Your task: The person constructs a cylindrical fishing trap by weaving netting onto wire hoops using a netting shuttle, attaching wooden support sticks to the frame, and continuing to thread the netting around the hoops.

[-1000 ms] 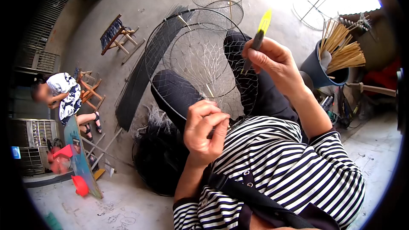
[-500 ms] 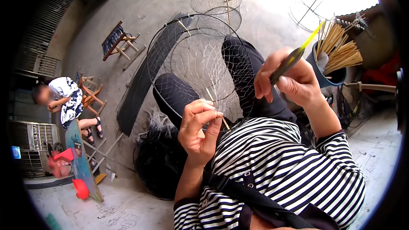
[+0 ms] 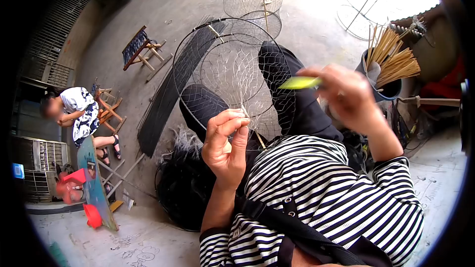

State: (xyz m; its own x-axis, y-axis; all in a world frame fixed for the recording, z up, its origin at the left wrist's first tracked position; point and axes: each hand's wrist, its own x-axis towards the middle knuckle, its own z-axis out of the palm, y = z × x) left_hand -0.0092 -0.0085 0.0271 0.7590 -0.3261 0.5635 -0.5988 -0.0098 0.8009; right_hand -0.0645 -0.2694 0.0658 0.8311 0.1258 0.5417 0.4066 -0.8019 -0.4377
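Note:
My left hand [image 3: 225, 148] is closed in a pinch on the gathered strands of pale mesh netting [image 3: 242, 76]. Above my legs, the netting hangs within dark round hoops [image 3: 174, 71]. A short light stick [image 3: 261, 140] shows just beside my left fingertips, at the hoop's near side. My right hand [image 3: 349, 94], smeared by motion, is raised to the right of the netting. It grips a yellow-green netting needle [image 3: 300, 83] whose blurred tip points left toward the mesh, apart from my left hand.
Another hooped net [image 3: 252, 0] stands ahead. A dark bundle of thin rods [image 3: 170, 94] lies left of my legs. At right is a bucket [image 3: 389, 89] of bamboo sticks [image 3: 393, 59]. A seated person [image 3: 81, 111], a folding stool [image 3: 141, 49] and a blue-green board [image 3: 96, 183] are at left.
My right hand has swung the netting needle down and left; its tip pointed up and right before. My left hand has shifted slightly left, keeping its pinch on the netting.

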